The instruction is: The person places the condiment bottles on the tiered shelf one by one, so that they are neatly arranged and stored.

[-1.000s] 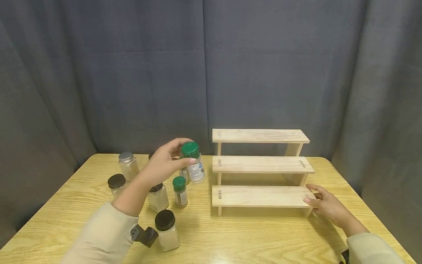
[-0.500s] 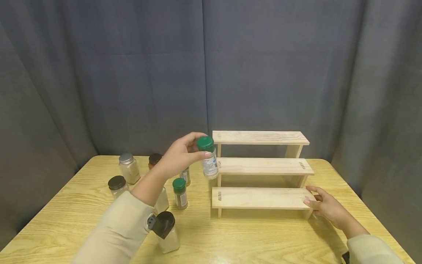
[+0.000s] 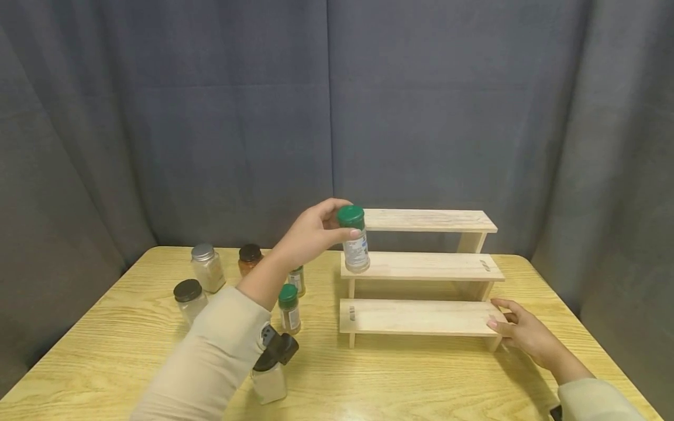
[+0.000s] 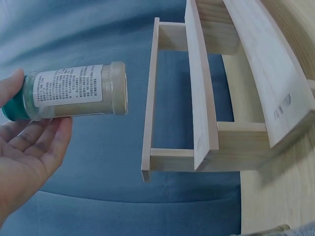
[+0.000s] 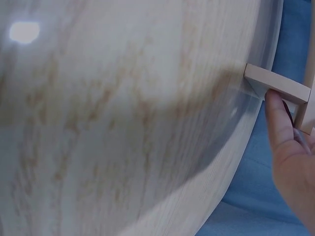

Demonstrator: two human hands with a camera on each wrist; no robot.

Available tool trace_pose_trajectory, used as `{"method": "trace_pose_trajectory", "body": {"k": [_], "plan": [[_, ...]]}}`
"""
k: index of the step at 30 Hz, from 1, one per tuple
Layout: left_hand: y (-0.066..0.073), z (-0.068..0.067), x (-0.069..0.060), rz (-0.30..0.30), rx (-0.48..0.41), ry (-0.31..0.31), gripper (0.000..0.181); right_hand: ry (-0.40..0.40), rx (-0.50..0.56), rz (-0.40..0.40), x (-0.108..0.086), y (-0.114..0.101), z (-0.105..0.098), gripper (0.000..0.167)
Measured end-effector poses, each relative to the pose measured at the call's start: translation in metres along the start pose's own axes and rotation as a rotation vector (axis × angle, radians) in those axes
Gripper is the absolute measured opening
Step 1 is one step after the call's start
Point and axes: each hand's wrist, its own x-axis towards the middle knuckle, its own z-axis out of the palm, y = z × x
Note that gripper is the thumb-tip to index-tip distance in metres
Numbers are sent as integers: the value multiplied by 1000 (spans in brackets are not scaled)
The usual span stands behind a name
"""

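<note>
My left hand (image 3: 312, 236) grips a spice jar (image 3: 356, 250) by its green lid, thumb in front. The jar is held in the air, in front of the left end of a three-step wooden shelf (image 3: 416, 317). Seen by the left wrist camera, the jar (image 4: 69, 92) has a white printed label and pale brown contents, and it is apart from the shelf (image 4: 204, 118). At the right end of the lowest step, my right hand (image 3: 529, 333) holds the board's edge between thumb and fingers. The right wrist view shows a digit of this hand (image 5: 295, 167) against the wood.
Left of the shelf stand two smaller green-lidded jars (image 3: 289, 310), a silver-lidded jar (image 3: 208, 270), black-lidded jars (image 3: 191, 299) and a jar with reddish contents (image 3: 247, 264). Another jar (image 3: 270, 383) is partly hidden by the left wrist camera. A dark curtain (image 3: 337, 117) hangs behind the table.
The left hand has carried the green-lidded jar right and slightly up, from above the other jars to the shelf's left end. The right hand has stayed at the lowest step.
</note>
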Motion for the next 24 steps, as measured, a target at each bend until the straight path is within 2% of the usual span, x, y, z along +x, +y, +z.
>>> {"method": "trace_pose_trajectory", "body": {"k": [5,13,19,24], "plan": [[-1,6,10,22,-11,-14,41,-9,10,12,0,2,-2,67],[5,15,25,0,7,-7,43,-19,32,27,0,3,-3,67],[12,24,38,8,-44,-22,44,-15,25,17,1,4,-3,67],[29,31,36,-2,-81,-24,44,-10,0,10,0,5,-3,66]]}}
